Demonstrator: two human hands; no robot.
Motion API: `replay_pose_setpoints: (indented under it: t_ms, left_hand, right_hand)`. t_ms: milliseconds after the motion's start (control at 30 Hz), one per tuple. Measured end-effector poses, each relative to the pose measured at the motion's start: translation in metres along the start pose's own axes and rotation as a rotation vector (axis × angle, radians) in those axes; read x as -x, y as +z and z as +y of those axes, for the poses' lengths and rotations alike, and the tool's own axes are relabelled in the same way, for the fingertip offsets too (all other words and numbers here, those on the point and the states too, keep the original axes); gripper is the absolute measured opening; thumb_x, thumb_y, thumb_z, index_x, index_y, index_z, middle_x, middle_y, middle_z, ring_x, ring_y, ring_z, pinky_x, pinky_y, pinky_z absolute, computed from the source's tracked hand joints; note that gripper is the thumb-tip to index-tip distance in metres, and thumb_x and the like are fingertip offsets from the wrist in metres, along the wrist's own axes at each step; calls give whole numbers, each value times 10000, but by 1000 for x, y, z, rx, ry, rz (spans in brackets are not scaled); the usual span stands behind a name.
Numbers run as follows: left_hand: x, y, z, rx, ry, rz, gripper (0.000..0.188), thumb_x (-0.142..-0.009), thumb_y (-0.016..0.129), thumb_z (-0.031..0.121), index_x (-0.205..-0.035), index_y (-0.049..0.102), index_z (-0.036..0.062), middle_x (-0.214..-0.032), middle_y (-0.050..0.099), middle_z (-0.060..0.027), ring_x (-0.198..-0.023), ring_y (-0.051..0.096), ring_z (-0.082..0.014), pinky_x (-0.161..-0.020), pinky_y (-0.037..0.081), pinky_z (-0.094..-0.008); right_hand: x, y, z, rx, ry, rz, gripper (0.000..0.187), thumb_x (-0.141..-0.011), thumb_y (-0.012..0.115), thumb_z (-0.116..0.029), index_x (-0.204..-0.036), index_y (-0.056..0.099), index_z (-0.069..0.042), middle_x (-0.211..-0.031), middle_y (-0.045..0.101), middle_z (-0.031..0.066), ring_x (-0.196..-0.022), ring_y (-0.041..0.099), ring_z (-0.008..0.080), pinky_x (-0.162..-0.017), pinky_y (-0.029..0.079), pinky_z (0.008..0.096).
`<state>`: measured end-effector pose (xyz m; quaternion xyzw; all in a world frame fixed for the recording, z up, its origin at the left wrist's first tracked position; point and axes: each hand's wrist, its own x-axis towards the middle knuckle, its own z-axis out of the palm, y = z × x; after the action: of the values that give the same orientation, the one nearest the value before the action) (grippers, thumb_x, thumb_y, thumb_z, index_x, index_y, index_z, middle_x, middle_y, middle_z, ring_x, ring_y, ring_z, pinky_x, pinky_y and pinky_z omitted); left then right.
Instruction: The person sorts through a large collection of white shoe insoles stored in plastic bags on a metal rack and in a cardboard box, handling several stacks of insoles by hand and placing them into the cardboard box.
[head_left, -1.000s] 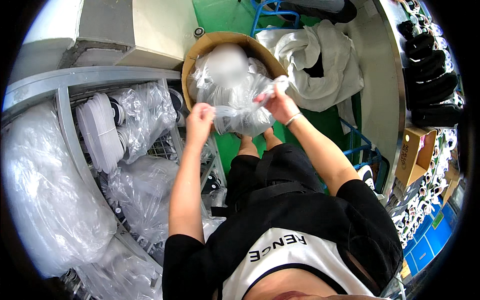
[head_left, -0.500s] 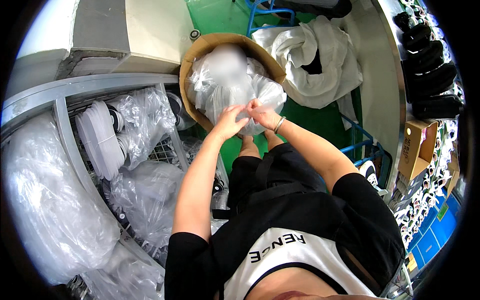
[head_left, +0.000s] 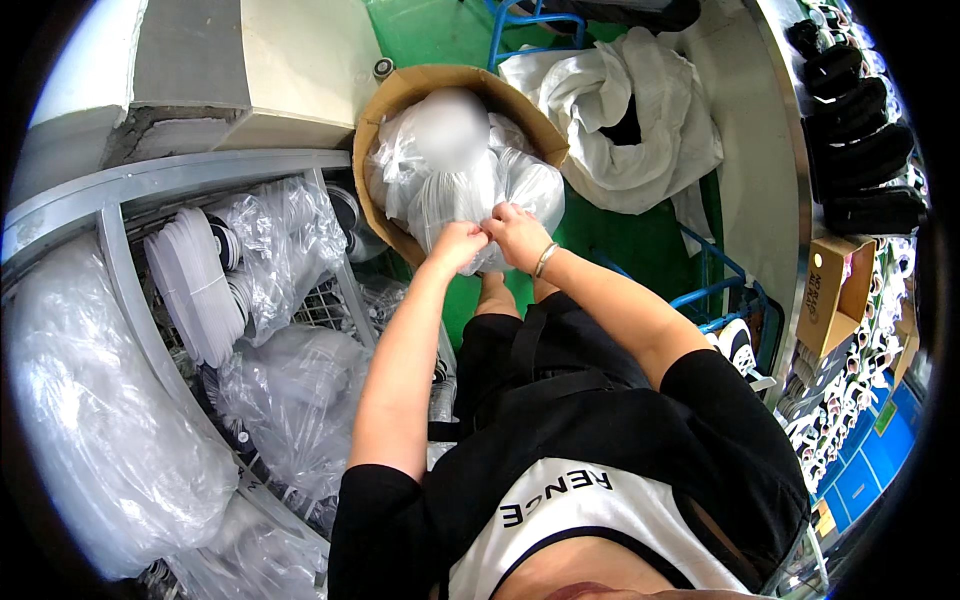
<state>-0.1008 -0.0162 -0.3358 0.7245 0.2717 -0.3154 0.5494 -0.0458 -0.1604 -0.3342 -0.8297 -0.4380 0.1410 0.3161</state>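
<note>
My left hand (head_left: 460, 246) and right hand (head_left: 517, 234) meet at the near end of a clear bag (head_left: 452, 203). The fingers of both are bent and closed on the plastic, tips touching or nearly so (the exact fold they pinch is too small for me to make out). Pale, ribbed stuff shows through the bag, which sits at the near side of a round-looking carton (head_left: 535, 122) and hides that part of its rim. More clear plastic bulges behind it, partly blurred.

I have a band (head_left: 545, 260) on my right wrist. The carton stands on the green floor (head_left: 590, 225), between a grey rack (head_left: 210, 165) on my left and a crumpled white sack (head_left: 650, 165) on my right. In the rack, a stack of pale soles (head_left: 195, 290) lies beside clear plastic, and a big puffed bag fills the outer left. Further right are a blue frame (head_left: 715, 285), a black-and-white shoe (head_left: 738, 345) and a small brown box (head_left: 822, 310).
</note>
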Motion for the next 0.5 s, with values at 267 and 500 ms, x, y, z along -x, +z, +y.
replay_pose_setpoints:
  t_ms: [267, 500]
  left_hand:
    - [11, 18, 1, -186, 293, 338, 228, -739, 552, 205, -837, 525, 1, -770, 565, -161, -739, 553, -289, -637, 423, -332]
    - [-1, 13, -9, -146, 221, 259, 216, -791, 472, 192, -876, 540, 6, -710, 553, -125, -677, 549, -231, -603, 415, -306]
  right_hand:
    - [-1, 30, 35, -799, 447, -199, 155, -694, 558, -85, -848, 541, -75, -705, 535, 60, -652, 526, 176, -631, 425, 279]
    - [-6, 13, 24, -1412, 820, -289, 289, -703, 545, -22, -971, 464, -92, -792, 544, 46, -699, 499, 84, -614, 400, 215]
